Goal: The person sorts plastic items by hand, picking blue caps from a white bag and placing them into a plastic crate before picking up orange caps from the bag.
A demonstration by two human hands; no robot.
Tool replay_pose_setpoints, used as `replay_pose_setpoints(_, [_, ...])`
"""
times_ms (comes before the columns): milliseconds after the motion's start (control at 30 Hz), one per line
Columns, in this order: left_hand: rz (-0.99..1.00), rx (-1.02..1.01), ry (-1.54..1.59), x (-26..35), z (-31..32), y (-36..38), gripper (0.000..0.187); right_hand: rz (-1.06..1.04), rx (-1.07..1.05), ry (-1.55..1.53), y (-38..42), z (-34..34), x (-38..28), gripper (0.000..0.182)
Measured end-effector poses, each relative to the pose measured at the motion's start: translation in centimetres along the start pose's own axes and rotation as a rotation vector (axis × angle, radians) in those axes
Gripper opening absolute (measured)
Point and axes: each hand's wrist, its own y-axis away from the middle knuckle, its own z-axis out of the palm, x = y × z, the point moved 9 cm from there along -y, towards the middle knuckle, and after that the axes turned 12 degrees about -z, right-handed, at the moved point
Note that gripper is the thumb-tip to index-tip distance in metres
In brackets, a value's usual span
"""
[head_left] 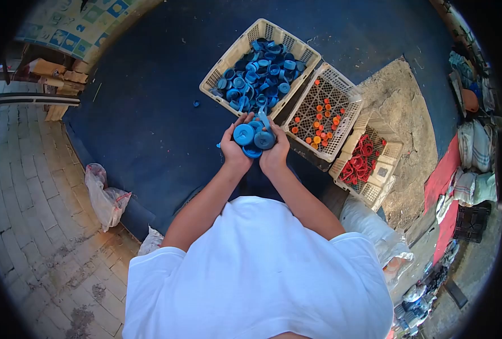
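My left hand (234, 148) and my right hand (276, 151) are cupped side by side around several blue plastic caps (243, 134). The caps sit in a pile between my palms, some with strap-like parts sticking up. Just beyond my fingers stands a cream basket (228, 52) heaped with blue caps (262, 70). To its right, a second basket (341, 80) holds scattered orange and red caps (319, 121). A third basket (391, 148), nearer me on the right, contains red rings and caps (359, 161).
A loose blue cap (196, 104) lies on the dark blue sheet (143, 85) to the left. Plastic bags (105, 198) lie at the left, with a large white sack (369, 226) at my right. Cloths and sacks (474, 147) line the far right.
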Motion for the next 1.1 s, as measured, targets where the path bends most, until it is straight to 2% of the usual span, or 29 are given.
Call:
replay_pose_setpoints(167, [-0.053, 0.044, 0.004, 1.1, -0.1, -5.7, 0.049, -0.006, 0.113, 0.060, -4.6, -0.3, 1.9, 0.055])
replay_pose_setpoints(300, [-0.100, 0.120, -0.072, 2.1, -2.0, -9.2, 0.051, -0.040, 0.116, 0.048, -6.8, -0.9, 3.3, 0.037])
replay_pose_setpoints(400, [-0.141, 0.151, -0.132, 2.6, -2.9, -11.4, 0.052, -0.025, 0.229, 0.045, -7.8, -1.6, 4.7, 0.029])
replay_pose_setpoints(600, [-0.235, 0.276, -0.309, 3.8, -3.9, -14.8, 0.055, -0.077, 0.299, 0.109, -9.8, -2.6, 6.9, 0.024])
replay_pose_setpoints(700, [-0.295, 0.218, -0.357, 4.1, -3.5, -15.8, 0.055, -0.091, 0.332, 0.120, -10.0, -2.2, 7.6, 0.029])
replay_pose_setpoints(767, [-0.315, 0.225, -0.305, 4.2, -5.3, -17.4, 0.061, -0.051, 0.344, 0.121, -10.3, -1.9, 8.1, 0.039])
replay_pose_setpoints(900, [-0.385, 0.322, -0.438, 5.0, -8.9, -19.0, 0.079, 0.009, 0.386, 0.194, -10.4, -1.8, 9.0, 0.063])
replay_pose_setpoints(1000, [-0.427, 0.357, -0.515, 5.8, -10.3, -19.0, 0.088, -0.048, 0.472, 0.191, -10.4, -2.6, 9.5, 0.073])
replay_pose_setpoints(1100, [-0.462, 0.306, -0.537, 6.7, -9.4, -18.4, 0.087, -0.067, 0.430, 0.179, -10.2, -2.4, 9.8, 0.074])
